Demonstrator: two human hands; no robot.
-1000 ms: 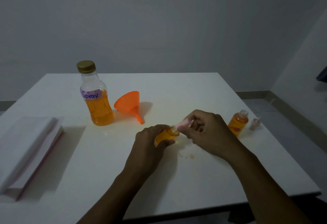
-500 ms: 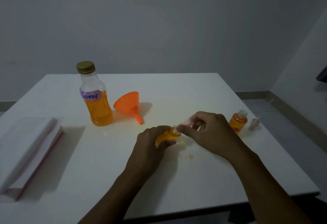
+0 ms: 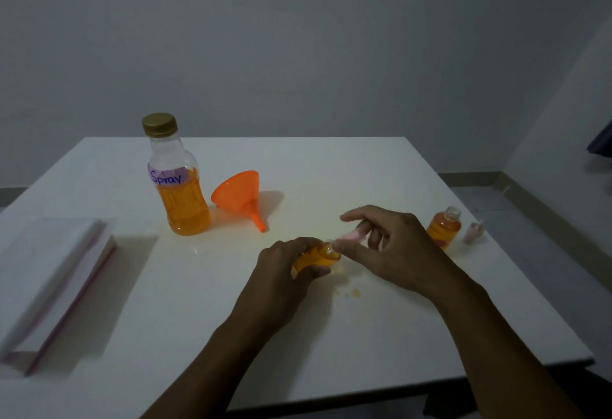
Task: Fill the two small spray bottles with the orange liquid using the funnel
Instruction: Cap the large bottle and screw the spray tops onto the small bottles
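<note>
My left hand (image 3: pixel 281 273) grips a small spray bottle (image 3: pixel 314 259) full of orange liquid, tilted with its neck to the right. My right hand (image 3: pixel 394 246) pinches the pink spray cap (image 3: pixel 350 237) at that bottle's neck, index finger stretched out. A second small bottle (image 3: pixel 443 227) with orange liquid stands uncapped at the right, its pink spray cap (image 3: pixel 473 233) lying beside it. The orange funnel (image 3: pixel 240 196) lies on its side next to the large "Spray" bottle (image 3: pixel 177 180), which is capped in gold and half full.
A stack of white paper or cloth with a red edge (image 3: pixel 49 282) lies at the left of the white table (image 3: pixel 331 166). Orange drops (image 3: pixel 352 292) are spilled near my hands. The table's right edge drops to the floor beside the second bottle.
My right hand's fingers have turned and opened out around the pink cap at the bottle's neck. The left hand holds the small bottle in the same place.
</note>
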